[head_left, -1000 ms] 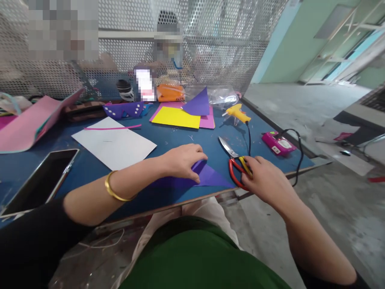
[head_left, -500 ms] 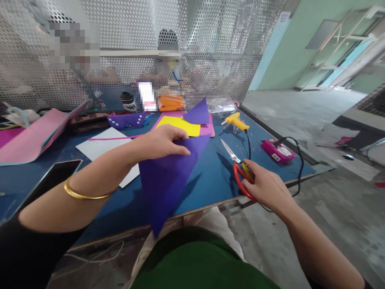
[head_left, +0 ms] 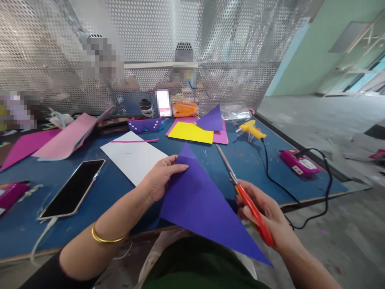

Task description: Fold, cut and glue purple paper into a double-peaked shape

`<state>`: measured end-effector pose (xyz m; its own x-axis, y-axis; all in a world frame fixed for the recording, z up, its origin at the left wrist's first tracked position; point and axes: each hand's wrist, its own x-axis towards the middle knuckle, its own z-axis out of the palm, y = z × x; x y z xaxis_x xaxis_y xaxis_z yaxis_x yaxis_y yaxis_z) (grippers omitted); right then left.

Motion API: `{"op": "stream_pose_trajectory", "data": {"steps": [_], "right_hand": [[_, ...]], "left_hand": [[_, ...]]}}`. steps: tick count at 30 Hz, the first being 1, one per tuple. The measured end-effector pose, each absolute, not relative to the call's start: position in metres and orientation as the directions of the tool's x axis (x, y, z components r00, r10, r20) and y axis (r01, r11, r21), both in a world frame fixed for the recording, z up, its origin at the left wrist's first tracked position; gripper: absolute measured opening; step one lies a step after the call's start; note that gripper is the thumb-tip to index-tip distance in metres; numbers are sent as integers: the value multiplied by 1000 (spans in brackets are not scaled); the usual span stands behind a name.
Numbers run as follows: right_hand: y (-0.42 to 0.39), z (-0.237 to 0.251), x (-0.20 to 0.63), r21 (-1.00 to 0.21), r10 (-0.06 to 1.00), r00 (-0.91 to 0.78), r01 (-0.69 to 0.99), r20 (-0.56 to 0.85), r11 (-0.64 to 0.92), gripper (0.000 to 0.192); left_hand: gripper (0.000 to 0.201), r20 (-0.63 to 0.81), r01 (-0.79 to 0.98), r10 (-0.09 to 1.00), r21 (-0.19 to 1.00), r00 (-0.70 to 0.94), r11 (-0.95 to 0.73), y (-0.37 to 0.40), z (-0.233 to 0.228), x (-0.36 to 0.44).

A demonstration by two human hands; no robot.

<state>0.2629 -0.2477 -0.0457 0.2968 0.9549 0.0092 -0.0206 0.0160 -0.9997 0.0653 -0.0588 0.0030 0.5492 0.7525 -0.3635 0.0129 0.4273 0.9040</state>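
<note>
- Fingers of the left hand (head_left: pixel 158 178) pinch the purple paper triangle (head_left: pixel 204 206) at its left edge.
- Right hand (head_left: pixel 264 212) fingers grip red-handled scissors (head_left: pixel 245 196), blades closed, just right of the triangle.

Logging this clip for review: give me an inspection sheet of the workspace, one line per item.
Surface: blue table, scuffed, with small scraps.
Job's things: purple paper triangle held up off the table; red-handled scissors, blades pointing away.
Clutter: white sheet, phone, yellow sheet, pink papers, glue gun, purple paper glasses, magenta box.
Grippers: left hand pinches the triangle's left edge; right hand grips the scissors.
Cables: black cord hangs over the table edge; white lead at the phone.
Surroundings: perforated metal screen, people behind it; concrete floor.
</note>
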Motion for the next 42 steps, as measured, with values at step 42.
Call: {"op": "stream_pose_trajectory", "data": {"steps": [42], "right_hand": [[-238, -21, 234, -959, 988, 151, 277, -20, -62, 46]], "left_hand": [[28, -234, -67, 809, 946, 539, 318, -72, -6, 71]]}}
